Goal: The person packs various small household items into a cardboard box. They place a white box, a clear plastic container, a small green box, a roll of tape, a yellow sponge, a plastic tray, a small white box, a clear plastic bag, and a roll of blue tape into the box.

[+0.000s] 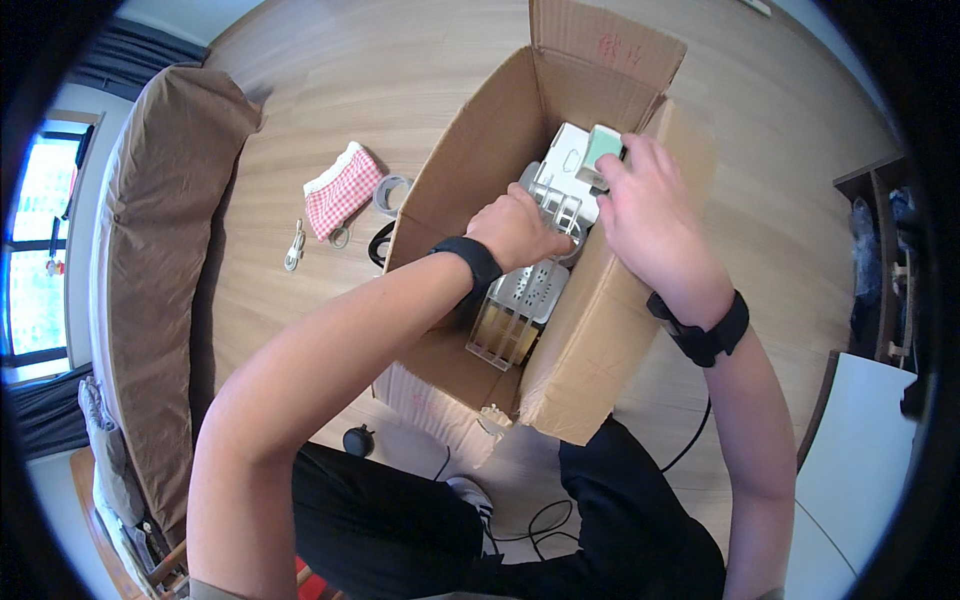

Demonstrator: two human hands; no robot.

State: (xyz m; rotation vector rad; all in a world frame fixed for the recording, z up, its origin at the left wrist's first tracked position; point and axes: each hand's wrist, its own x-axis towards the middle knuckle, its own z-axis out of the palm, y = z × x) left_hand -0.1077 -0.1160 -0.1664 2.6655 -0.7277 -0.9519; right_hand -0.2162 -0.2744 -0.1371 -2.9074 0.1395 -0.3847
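An open cardboard box (pixel 480 135) stands in front of me, and both my hands reach into it. My left hand (pixel 510 229) grips a clear plastic rack (pixel 491 352) with slim bars, which lies lengthwise in the box. Beneath the rack are a white perforated piece (pixel 534 296) and a tan item (pixel 499 330). My right hand (pixel 649 202) holds a small mint-green and white box (pixel 602 146) between thumb and fingers at the far end. Right beside it sits a white carton (pixel 561 161). My left hand and forearm hide part of the contents.
On the wooden floor to the left lie a red-checked cloth pouch (pixel 345 191), a tape roll (pixel 391 195), a coiled white cable (pixel 295 247) and a round black object (pixel 358 441). Black cable (pixel 536 532) runs near my shoe. A brown-covered bed (pixel 154 300) borders the left, a white cabinet (pixel 855 450) the right.
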